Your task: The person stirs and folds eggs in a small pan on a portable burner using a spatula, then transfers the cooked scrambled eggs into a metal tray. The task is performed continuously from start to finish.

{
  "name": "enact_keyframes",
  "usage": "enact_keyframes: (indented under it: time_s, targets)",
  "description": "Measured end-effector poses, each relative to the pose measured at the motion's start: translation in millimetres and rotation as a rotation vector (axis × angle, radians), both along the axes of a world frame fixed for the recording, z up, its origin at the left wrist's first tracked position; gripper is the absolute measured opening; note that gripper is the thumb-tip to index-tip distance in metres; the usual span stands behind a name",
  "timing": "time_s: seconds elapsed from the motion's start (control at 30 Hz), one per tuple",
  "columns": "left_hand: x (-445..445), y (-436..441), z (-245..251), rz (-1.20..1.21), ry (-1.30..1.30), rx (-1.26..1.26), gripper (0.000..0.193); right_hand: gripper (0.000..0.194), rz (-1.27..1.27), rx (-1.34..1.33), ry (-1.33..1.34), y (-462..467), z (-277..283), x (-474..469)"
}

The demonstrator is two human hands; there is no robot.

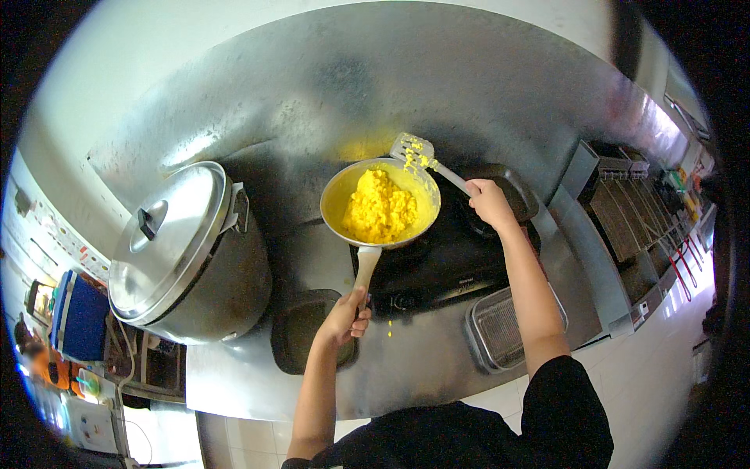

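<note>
My left hand (344,319) grips the pale handle (367,267) of a frying pan (430,202). A heap of yellow scrambled egg (381,208) lies in the pan, and smears coat its inner wall. In my right hand (491,202) is a slotted spatula (448,176) with a light-coloured handle. Its blade, at the pan's far rim, carries bits of egg; whether it touches the rim I cannot tell. The pan is over the left part of a black gas stove (433,275), whose left burner is hidden.
A large lidded metal pot (246,293) stands at the left. Dark trays sit near my left hand (287,334) and behind the stove (518,190). A wire-rack tray (498,331) lies under my right forearm. Fryer baskets (633,223) are at right; a person (41,357) is far left.
</note>
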State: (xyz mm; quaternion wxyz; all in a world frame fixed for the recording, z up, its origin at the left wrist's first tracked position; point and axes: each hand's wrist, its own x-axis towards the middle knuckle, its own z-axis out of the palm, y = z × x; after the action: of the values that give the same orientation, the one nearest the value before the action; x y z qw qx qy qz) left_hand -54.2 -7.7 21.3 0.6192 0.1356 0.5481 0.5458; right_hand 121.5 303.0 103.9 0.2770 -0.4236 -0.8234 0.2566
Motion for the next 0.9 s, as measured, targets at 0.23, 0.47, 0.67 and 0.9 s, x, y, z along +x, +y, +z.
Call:
enact_keyframes:
  time_s: [0.23, 0.47, 0.67, 0.9]
  targets:
    - [1.1, 0.8, -5.4, 0.001, -0.016, 0.035, 0.033, 0.027, -0.226, 0.254, -0.103, 10.2, -33.4, -22.0]
    - [-3.9, 1.3, -7.6, -0.032, -0.053, 0.054, 0.031, 0.027, -0.259, -0.287, 0.01, 34.1, -47.7, -25.3]
    - [-1.9, 0.7, -4.1, -0.03, -0.038, 0.047, 0.031, 0.025, 0.006, -0.015, 0.007, 8.7, -13.6, -4.4]
    - [0.1, 2.8, -4.7, 0.011, -0.005, 0.003, 0.032, 0.029, 0.049, 0.557, -0.361, -2.0, -8.5, -37.3]
